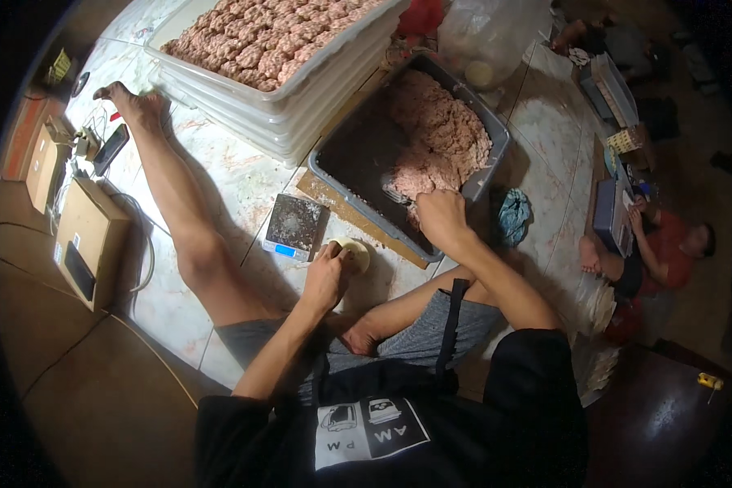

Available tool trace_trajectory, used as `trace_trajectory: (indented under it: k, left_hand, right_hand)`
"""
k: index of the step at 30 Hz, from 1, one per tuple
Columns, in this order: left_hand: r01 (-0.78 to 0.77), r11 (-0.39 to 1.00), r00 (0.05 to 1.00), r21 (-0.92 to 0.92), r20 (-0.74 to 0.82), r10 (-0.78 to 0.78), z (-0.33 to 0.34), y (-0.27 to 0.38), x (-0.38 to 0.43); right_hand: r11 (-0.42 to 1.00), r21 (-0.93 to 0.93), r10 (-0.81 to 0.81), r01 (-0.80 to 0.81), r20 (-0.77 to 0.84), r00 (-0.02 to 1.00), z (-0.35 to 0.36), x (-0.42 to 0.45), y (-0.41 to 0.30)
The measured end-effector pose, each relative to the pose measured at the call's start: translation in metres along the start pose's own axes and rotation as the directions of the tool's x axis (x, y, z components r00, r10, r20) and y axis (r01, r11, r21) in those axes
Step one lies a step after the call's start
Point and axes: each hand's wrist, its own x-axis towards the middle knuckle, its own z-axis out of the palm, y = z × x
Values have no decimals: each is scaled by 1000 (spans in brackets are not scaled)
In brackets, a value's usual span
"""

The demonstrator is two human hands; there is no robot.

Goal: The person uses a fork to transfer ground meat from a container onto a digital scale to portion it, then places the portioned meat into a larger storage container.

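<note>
My left hand (326,276) is curled at the near edge of a pale round wrapper (358,256), its fingertips pinching it. Just beyond lies a small digital scale (293,227), its plate dusted with white powder and its display lit. My right hand (444,218) reaches over the near side of a grey plastic tub (348,143), closed around a metal utensil (396,194), whose handle is hidden in the fist. The utensil's end touches the pink minced meat (439,134) heaped along the tub's far and right sides.
Stacked translucent trays (268,119) hold rows of meat balls (268,36) at the back. Cardboard (335,204) lies under the tub, with a crumpled blue cloth (513,216) beside it. Left are a phone (111,149) and a cardboard box (91,238). Another person (671,250) sits at the right.
</note>
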Motion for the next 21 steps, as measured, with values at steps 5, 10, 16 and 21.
trace_trajectory:
  k: [5,10,16,21]
  left_hand:
    - [-85,988,996,-129,-36,81,-12,6,6]
    - [8,867,994,-499,-92,-62,-37,9,15]
    - [135,11,927,-991,123,-354,-60,-1,23]
    - [220,-320,902,-921,317,-292,-82,-4,18]
  right_hand:
    - [986,-144,-94,87,-44,995,-78,-20,14]
    - [899,-411,-137,150,62,989,-87,-25,12]
    - [873,-326,-316,363,189,930,-57,-23,8]
    - [895,-221,-325,386,267,907,-92,-33,0]
